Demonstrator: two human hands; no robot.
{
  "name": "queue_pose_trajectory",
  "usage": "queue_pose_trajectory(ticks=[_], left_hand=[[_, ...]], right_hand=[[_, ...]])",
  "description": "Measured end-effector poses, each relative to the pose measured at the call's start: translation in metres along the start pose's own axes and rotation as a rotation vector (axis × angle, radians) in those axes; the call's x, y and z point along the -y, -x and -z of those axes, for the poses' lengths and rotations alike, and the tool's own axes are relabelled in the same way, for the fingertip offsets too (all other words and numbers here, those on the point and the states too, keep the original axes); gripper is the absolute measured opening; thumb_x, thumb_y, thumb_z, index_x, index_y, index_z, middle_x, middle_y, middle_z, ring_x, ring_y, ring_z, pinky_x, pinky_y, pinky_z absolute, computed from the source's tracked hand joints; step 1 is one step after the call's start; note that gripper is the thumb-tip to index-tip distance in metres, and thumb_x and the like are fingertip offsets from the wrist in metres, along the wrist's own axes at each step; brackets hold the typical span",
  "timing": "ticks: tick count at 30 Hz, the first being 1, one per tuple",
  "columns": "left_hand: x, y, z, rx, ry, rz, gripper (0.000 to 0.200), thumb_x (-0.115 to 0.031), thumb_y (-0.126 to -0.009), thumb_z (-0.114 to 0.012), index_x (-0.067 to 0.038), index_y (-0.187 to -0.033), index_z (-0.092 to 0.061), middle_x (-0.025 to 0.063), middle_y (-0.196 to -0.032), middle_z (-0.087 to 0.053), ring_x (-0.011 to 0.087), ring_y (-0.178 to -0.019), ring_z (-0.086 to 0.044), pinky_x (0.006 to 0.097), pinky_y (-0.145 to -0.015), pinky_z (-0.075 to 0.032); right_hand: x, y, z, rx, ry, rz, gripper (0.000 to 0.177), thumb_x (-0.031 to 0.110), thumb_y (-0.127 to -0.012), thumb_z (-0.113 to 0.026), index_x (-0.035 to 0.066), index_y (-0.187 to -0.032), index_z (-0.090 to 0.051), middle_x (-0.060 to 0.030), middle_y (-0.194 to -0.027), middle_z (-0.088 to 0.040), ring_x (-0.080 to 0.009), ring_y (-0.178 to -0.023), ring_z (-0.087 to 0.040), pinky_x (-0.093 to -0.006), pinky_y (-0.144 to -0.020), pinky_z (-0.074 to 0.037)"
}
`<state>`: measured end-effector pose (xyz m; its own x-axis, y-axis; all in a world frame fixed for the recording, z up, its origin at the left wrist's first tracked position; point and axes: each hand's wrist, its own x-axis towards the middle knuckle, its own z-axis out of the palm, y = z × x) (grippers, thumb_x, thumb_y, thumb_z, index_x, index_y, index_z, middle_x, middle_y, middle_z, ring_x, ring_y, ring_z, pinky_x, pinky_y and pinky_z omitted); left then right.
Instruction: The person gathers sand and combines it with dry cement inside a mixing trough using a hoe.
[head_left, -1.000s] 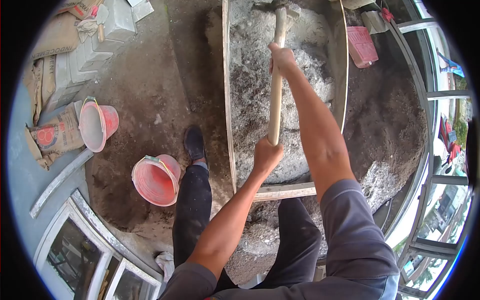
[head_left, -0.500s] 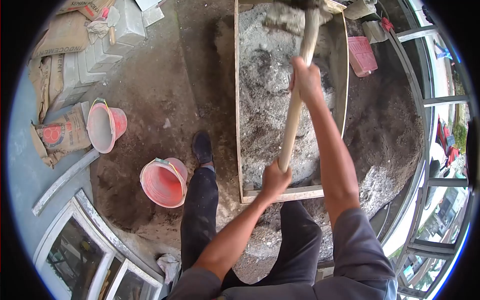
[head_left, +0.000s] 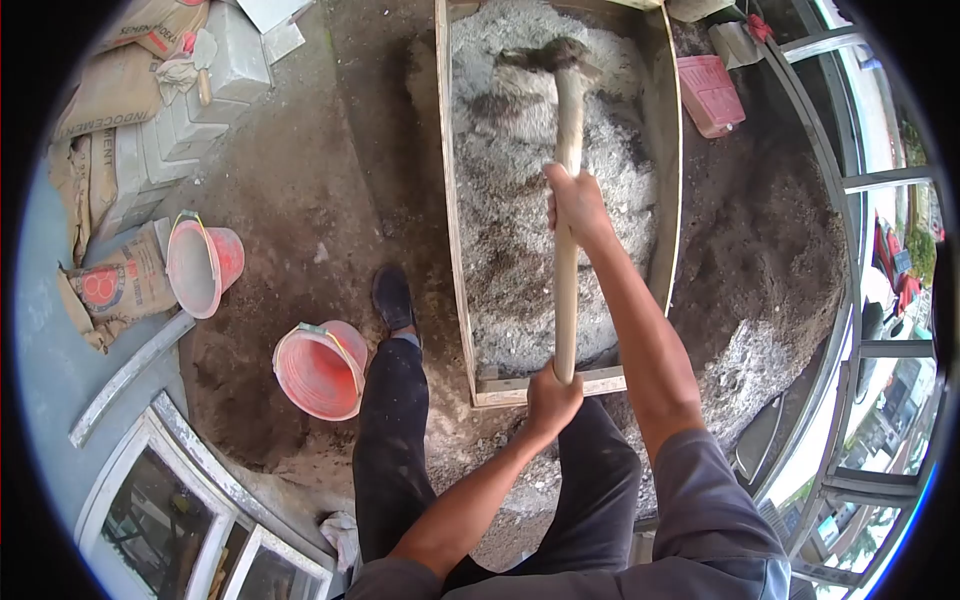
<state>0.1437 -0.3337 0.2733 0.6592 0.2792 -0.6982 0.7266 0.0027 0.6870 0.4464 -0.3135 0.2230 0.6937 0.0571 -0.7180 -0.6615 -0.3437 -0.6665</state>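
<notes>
Both my hands are wrapped round the wooden handle of a hoe [head_left: 567, 260]. My left hand [head_left: 554, 402] grips the handle's near end, above the front board of a long wooden trough [head_left: 457, 250]. Farther up the shaft my right hand [head_left: 580, 208] is closed on it. The hoe's head, at the far part of the trough, is down at the grey, crumbly sand-and-cement mix [head_left: 530, 210]; its blade is partly hidden in the mix. Drier pale mix and darker patches lie along the trough under the handle.
Two red buckets, one nearer [head_left: 320, 372] and one farther [head_left: 205, 264], stand on the left. Behind them are cement bags [head_left: 115, 90] and pale blocks [head_left: 240, 60]. A pink plastic container [head_left: 711, 96] sits right of the trough, near a soil heap [head_left: 760, 240] and window frames.
The hoe's head has come down from above the far end onto the mix. My right hand has moved left and my left hand slightly nearer to me. The view has shifted a little.
</notes>
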Motion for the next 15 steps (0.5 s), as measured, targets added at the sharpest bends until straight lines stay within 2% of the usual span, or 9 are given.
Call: queue_pose_trajectory(ticks=[1, 2, 5, 7, 9, 11, 12, 14, 15], left_hand=[[0.001, 0.013, -0.004, -0.013, -0.007, -0.063, 0.02, -0.006, -0.086, -0.065, 0.007, -0.102, -0.066, 0.017, -0.076, -0.07, 0.0247, -0.073, -0.071, 0.0411, -0.069, -0.055], [-0.001, 0.02, -0.007, 0.039, 0.03, -0.042, 0.026, -0.006, -0.086, -0.066, 0.009, -0.107, -0.067, 0.0203, -0.081, -0.072, 0.0285, -0.079, -0.074, 0.0424, -0.074, -0.057], [-0.019, -0.022, -0.01, 0.125, -0.008, -0.047, 0.03, -0.01, -0.086, -0.069, 0.005, -0.111, -0.07, 0.0232, -0.078, -0.073, 0.0346, -0.076, -0.077, 0.0453, -0.071, -0.06], [-0.047, -0.084, -0.01, 0.176, 0.003, -0.042, 0.027, -0.009, -0.086, -0.069, 0.004, -0.109, -0.07, 0.0207, -0.075, -0.072, 0.0304, -0.066, -0.075, 0.0431, -0.064, -0.06], [-0.079, -0.145, 0.001, 0.175, -0.073, -0.117, 0.024, -0.008, -0.087, -0.067, 0.004, -0.107, -0.07, 0.0198, -0.072, -0.071, 0.0281, -0.059, -0.072, 0.0417, -0.06, -0.058], [-0.084, -0.185, 0.001, 0.209, -0.03, -0.03, 0.021, -0.009, -0.087, -0.066, 0.004, -0.104, -0.07, 0.0183, -0.071, -0.071, 0.0267, -0.058, -0.071, 0.0415, -0.057, -0.057], [-0.076, -0.193, -0.002, 0.163, -0.082, -0.148, 0.013, -0.004, -0.088, -0.062, 0.006, -0.096, -0.065, 0.0103, -0.066, -0.065, 0.019, -0.052, -0.063, 0.0369, -0.048, -0.053], [-0.053, -0.182, -0.009, 0.192, -0.058, -0.069, 0.013, -0.004, -0.087, -0.062, 0.006, -0.093, -0.064, 0.0108, -0.066, -0.065, 0.0197, -0.053, -0.064, 0.0378, -0.05, -0.052], [-0.048, -0.166, -0.012, 0.212, -0.04, -0.033, 0.012, -0.005, -0.086, -0.062, 0.006, -0.092, -0.064, 0.011, -0.066, -0.065, 0.0201, -0.054, -0.064, 0.0382, -0.051, -0.051]], right_hand=[[0.008, 0.015, 0.011, -0.054, -0.006, 0.031, 0.036, 0.031, -0.098, -0.063, -0.004, -0.095, -0.059, -0.0055, -0.06, -0.056, -0.0152, -0.046, -0.056, -0.0355, -0.042, -0.049], [0.012, 0.031, 0.019, -0.103, -0.013, 0.049, 0.036, 0.031, -0.098, -0.063, -0.005, -0.098, -0.059, -0.0054, -0.06, -0.056, -0.0145, -0.046, -0.056, -0.0349, -0.042, -0.049], [0.042, 0.02, 0.044, -0.181, -0.02, 0.195, 0.035, 0.031, -0.097, -0.064, -0.004, -0.097, -0.061, -0.0057, -0.06, -0.057, -0.0156, -0.045, -0.056, -0.0363, -0.044, -0.05], [0.068, -0.036, 0.064, -0.182, 0.035, 0.257, 0.034, 0.031, -0.097, -0.065, -0.003, -0.094, -0.06, -0.0069, -0.061, -0.057, -0.0191, -0.045, -0.056, -0.0386, -0.046, -0.05], [0.078, -0.107, 0.066, -0.162, -0.161, 0.295, 0.038, 0.033, -0.097, -0.066, -0.001, -0.079, -0.061, -0.0083, -0.058, -0.056, -0.0222, -0.045, -0.056, -0.0407, -0.048, -0.05], [0.076, -0.159, 0.058, -0.209, -0.271, 0.201, 0.038, 0.031, -0.095, -0.068, -0.003, -0.08, -0.058, -0.0121, -0.058, -0.057, -0.023, -0.043, -0.057, -0.041, -0.044, -0.051], [0.063, -0.167, 0.054, -0.199, -0.237, 0.15, 0.038, 0.03, -0.095, -0.068, -0.004, -0.08, -0.058, -0.0123, -0.058, -0.057, -0.0231, -0.043, -0.058, -0.0413, -0.044, -0.051], [0.044, -0.176, 0.05, -0.182, -0.161, 0.059, 0.04, 0.03, -0.096, -0.068, -0.005, -0.081, -0.058, -0.0126, -0.059, -0.058, -0.0234, -0.044, -0.059, -0.0417, -0.043, -0.051], [0.037, -0.161, 0.045, -0.182, 0.006, 0.038, 0.042, 0.031, -0.098, -0.067, -0.007, -0.081, -0.059, -0.0122, -0.058, -0.058, -0.0239, -0.045, -0.061, -0.0422, -0.042, -0.051]])
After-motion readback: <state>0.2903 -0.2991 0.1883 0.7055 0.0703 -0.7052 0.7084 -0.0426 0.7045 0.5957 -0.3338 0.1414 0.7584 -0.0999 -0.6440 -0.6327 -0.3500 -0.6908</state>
